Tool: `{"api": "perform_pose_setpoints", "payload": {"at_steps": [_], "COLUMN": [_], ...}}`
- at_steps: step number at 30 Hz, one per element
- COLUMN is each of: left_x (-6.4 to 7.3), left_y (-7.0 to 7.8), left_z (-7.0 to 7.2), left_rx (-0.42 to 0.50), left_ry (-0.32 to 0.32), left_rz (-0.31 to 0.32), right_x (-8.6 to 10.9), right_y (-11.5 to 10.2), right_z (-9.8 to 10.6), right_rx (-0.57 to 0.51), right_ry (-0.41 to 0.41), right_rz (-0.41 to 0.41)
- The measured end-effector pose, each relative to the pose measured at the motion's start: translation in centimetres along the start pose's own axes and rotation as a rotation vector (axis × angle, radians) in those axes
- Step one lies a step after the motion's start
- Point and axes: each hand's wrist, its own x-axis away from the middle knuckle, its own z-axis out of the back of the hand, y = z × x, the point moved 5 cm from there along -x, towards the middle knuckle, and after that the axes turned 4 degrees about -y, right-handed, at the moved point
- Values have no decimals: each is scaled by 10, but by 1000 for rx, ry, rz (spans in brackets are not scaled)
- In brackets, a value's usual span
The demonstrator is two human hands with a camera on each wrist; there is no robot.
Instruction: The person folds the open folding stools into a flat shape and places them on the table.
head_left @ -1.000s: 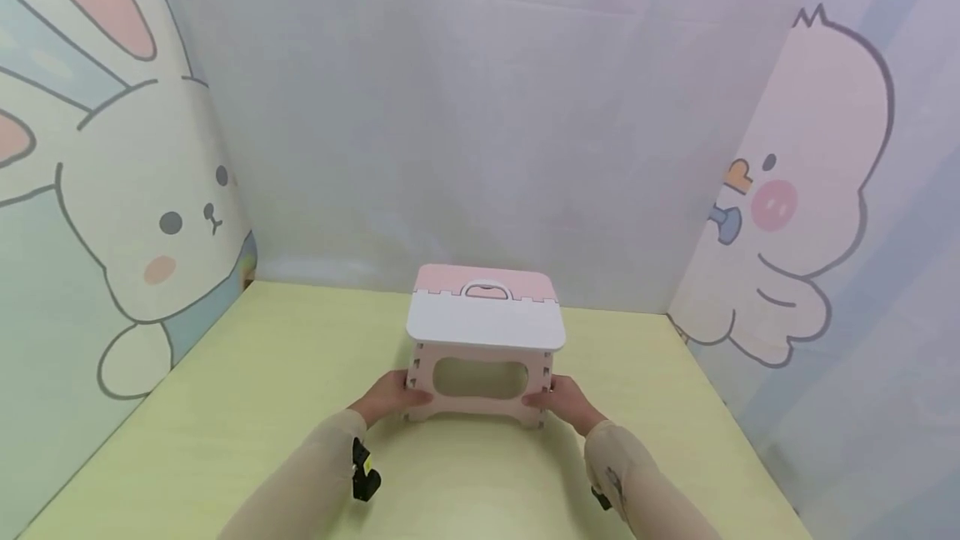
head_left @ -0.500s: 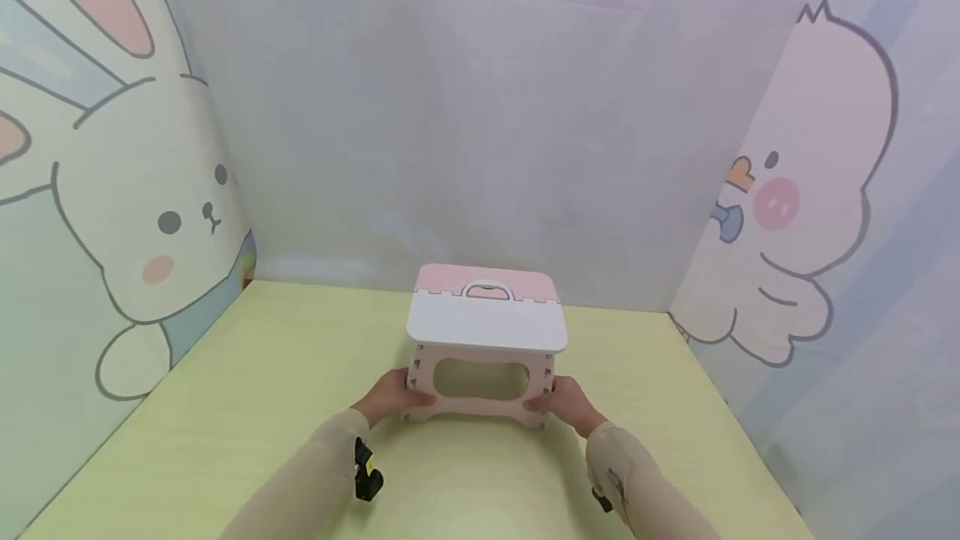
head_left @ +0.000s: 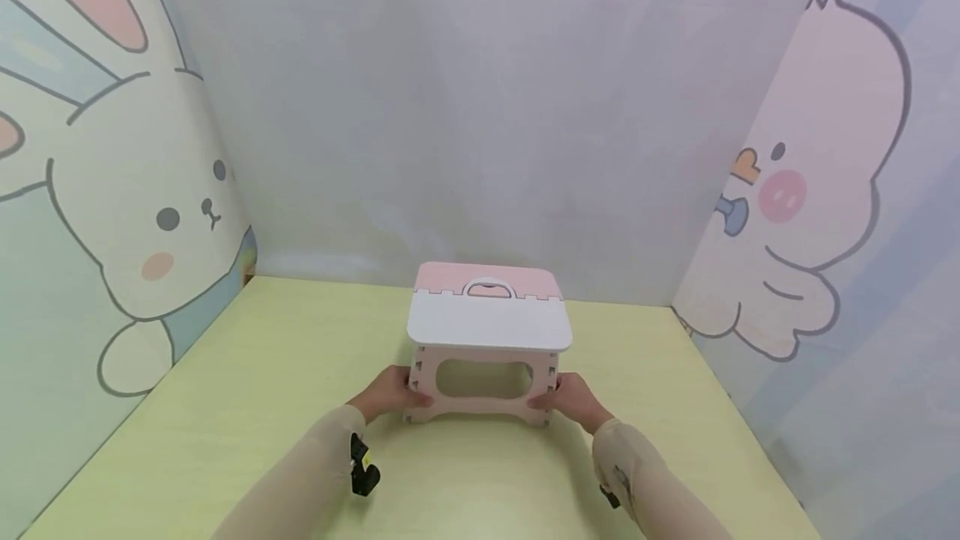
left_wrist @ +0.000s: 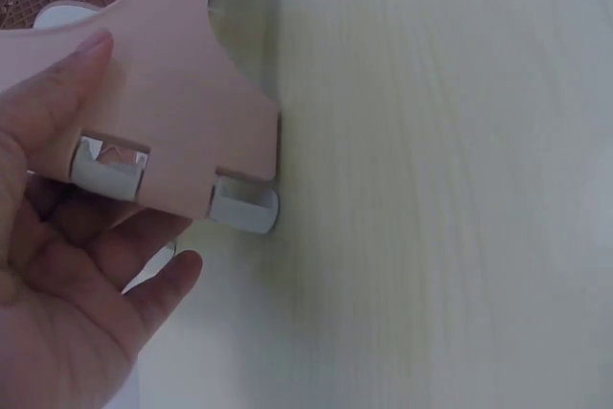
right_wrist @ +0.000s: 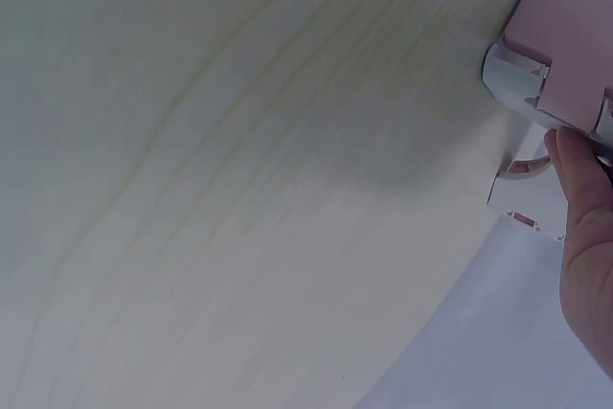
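A pink and white folding step stool stands unfolded on the table, with a carrying handle in its top. At its left side, low on the leg, my left hand grips it. In the left wrist view the thumb lies flat on the pink leg panel while the fingers curl behind the edge. My right hand holds the opposite leg, thumb on the front panel. Only part of that hand shows in the right wrist view, fingertips at the stool's edge.
The pale yellow wood-grain table reaches back to a grey-white fabric wall. Side walls carry a cartoon rabbit and a cartoon duck. A black strap device sits at the left sleeve.
The head view has shifted slightly. Both hands keep their hold on the legs, and the stool stays almost where it was.
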Motion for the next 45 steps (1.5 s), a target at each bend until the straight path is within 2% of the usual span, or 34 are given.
{"api": "perform_pose_setpoints", "payload": {"at_steps": [4, 7, 12, 19, 28, 45], "left_x": [0, 0, 1, 3, 2, 5], "left_y": [-1, 0, 2, -1, 1, 0], "left_z": [1, 2, 1, -1, 2, 0], "left_rx": [18, 15, -1, 45, 1, 57], "left_ry": [-43, -52, -47, -53, -51, -72], "left_rz": [0, -7, -25, 7, 10, 41], "right_x": [-1, -2, 0, 2, 2, 3], "right_y": [2, 2, 0, -1, -2, -3], "right_z": [1, 1, -1, -3, -3, -2], "right_rx": [-10, -5, 3, -9, -1, 4], "right_ry": [-12, -11, 1, 8, -14, -42], "right_rz": [1, 0, -13, -23, -8, 8]}}
